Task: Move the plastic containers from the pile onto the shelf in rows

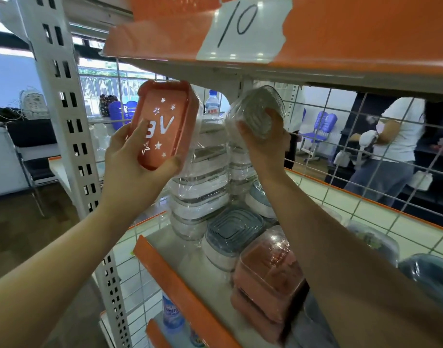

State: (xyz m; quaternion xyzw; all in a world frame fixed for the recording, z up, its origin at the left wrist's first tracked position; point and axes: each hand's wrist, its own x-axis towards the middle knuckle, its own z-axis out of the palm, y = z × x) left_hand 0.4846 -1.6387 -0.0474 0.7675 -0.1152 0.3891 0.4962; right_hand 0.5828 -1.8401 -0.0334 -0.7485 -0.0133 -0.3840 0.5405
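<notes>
Orange-edged shelving filled the view, stacks of containers just below both raised hands. The left hand gripped a pink container by its lower end, long axis running up and tilted right, patterned face toward the camera. The right hand cupped a clear ribbed container, probably light, slick and thin-walled; holding by the rims seemed safest.

The left hand hides part of the pink container's lettering (only "V" reads).

Pink containers: three; water bottles: two.
</notes>
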